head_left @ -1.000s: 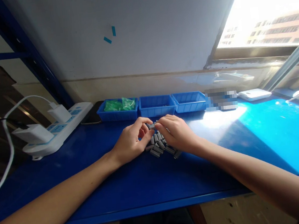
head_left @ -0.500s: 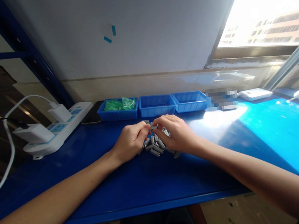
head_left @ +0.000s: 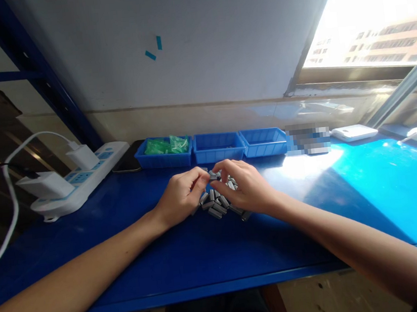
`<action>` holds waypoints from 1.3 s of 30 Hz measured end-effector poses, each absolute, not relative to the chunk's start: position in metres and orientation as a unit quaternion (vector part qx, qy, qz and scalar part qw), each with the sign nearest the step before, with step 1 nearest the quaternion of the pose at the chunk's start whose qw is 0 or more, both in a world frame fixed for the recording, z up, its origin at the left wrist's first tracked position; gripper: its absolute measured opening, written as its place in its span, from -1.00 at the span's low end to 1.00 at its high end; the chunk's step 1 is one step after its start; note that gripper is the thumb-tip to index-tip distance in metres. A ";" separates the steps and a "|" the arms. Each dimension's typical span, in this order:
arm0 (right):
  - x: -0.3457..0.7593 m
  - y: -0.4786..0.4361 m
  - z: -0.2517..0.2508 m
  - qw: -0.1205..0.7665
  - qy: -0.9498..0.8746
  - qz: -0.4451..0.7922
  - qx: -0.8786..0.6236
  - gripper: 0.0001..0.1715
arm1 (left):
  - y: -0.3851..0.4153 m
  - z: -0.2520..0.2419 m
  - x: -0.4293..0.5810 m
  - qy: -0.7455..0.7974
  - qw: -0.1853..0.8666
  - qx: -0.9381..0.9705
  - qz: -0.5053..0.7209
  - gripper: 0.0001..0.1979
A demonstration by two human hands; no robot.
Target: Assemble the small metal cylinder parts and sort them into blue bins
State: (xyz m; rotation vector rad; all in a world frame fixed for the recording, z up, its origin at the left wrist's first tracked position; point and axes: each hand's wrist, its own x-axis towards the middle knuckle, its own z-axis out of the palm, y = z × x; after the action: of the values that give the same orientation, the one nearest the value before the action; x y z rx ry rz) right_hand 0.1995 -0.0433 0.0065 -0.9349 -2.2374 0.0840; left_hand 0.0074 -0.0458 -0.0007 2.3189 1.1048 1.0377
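Note:
My left hand (head_left: 183,193) pinches a small grey metal piece (head_left: 214,177) between thumb and forefinger, above a heap of like pieces. It is short and bar-shaped, and its right end looks dark. Around that right end curves my right hand (head_left: 247,184), its thumb and forefinger parted with a gap in which the piece shows. The other fingers of both hands are partly hidden. Below and between the hands lie several loose grey metal pieces (head_left: 215,212) on the blue table (head_left: 190,262). Part of the heap is covered by my right hand.
Behind the heap stand a blue bin (head_left: 164,161) with green plastic bags, a middle blue bin (head_left: 219,156) and a right blue bin (head_left: 264,142). A power strip (head_left: 61,206) with plugged chargers sits left, near a dark phone-like slab (head_left: 127,162). A white box (head_left: 355,132) lies right.
My right thumb and forefinger have spread apart from the piece's right end, baring more of it. My left hand keeps its pinch in nearly the same place.

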 end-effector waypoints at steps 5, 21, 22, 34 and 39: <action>0.199 -0.044 0.005 0.348 -0.876 0.004 -0.332 -0.85 | -0.047 0.000 0.006 0.394 0.208 0.822 0.355 -0.57; 0.200 -0.044 0.008 0.354 -0.858 0.040 -0.370 -0.81 | -0.050 0.001 0.011 0.415 0.153 0.807 0.392 -0.73; 0.200 -0.045 0.008 0.356 -0.858 0.039 -0.369 -0.78 | -0.049 0.001 0.011 0.415 0.158 0.806 0.391 -0.73; 0.199 -0.043 0.009 0.344 -0.866 0.012 -0.362 -0.71 | -0.050 0.002 0.008 0.403 0.169 0.806 0.398 -0.70; 0.201 -0.041 0.009 0.332 -0.871 0.039 -0.360 -0.65 | -0.049 0.002 0.009 0.395 0.155 0.828 0.367 -0.77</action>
State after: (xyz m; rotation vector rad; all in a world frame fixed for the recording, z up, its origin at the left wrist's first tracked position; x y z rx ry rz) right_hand 0.2010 -0.0405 0.0089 -0.9401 -2.2771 0.1016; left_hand 0.0091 -0.0494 0.0016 2.3717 1.1330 1.0504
